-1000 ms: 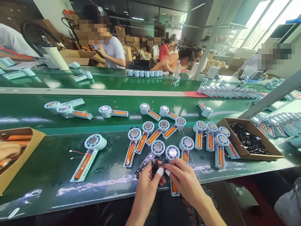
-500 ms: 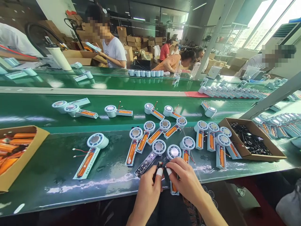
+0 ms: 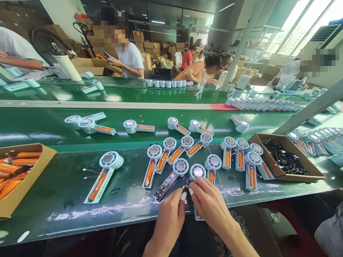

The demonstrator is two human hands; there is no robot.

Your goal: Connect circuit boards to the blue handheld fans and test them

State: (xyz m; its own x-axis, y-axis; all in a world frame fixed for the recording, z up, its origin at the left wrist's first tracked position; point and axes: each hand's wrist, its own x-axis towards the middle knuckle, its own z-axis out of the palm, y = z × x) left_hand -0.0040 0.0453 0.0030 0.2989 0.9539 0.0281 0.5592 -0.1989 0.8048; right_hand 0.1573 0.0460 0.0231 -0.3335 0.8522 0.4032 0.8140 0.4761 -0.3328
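Near the table's front edge, my left hand [image 3: 171, 208] is closed on a small black circuit board [image 3: 185, 188], its thumb tip covered in white. My right hand [image 3: 207, 198] is closed at the board's right side; what its pinched fingertips hold is too small to make out. Just left of the hands lies a fan with a black board along its handle [image 3: 166, 186]. Behind my right hand is another fan [image 3: 197, 172], its handle partly hidden. Several light-blue fans with orange batteries lie around, one [image 3: 111, 159] off to the left.
A carton of orange batteries [image 3: 45, 160] stands at the left edge, and a carton of black boards [image 3: 318, 175] at the right. Beyond the table, a green conveyor [image 3: 144, 111] carries more fans. Several people are at the far side. A slanted post [image 3: 308, 109] crosses the right.
My hands have come closer together and the small board is tilted, showing less of its face. The fans on the green conveyor have shifted slightly right. A person across has lowered the device held.
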